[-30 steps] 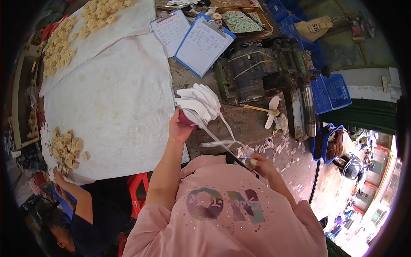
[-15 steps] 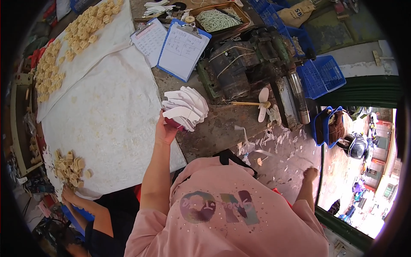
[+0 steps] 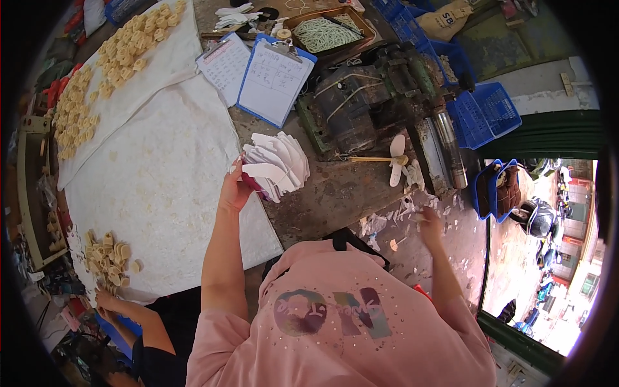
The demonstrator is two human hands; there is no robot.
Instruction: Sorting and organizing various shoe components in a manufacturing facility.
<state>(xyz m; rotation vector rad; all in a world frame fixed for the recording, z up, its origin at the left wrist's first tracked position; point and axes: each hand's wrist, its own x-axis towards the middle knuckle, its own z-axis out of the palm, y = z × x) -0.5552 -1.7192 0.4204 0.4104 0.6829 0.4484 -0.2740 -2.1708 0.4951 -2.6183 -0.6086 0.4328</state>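
Observation:
Over the front of the workbench, my left hand (image 3: 236,191) is closed around a fanned stack of white curved strips (image 3: 276,164). A dark red layer (image 3: 253,184) shows on the stack's underside, beside my fingers. What the strips are made of, I cannot tell. My right hand (image 3: 431,227) is over the scrap-strewn floor, off the bench's front edge and apart from the stack. Motion smears its fingers, and nothing nameable shows in them.
Left of me, a white cloth (image 3: 161,213) bears heaps of beige pieces (image 3: 138,39). A co-worker's hand (image 3: 106,300) is at a small pile there. Clipboards (image 3: 274,84), a greasy machine (image 3: 361,97) and a tray of cord (image 3: 329,32) are farther back. A blue basket (image 3: 483,113) stands right.
My right hand has moved up and left, closer to the bench. A thin white strip seen in the air near it is gone from view. My left hand shifted slightly left with the stack.

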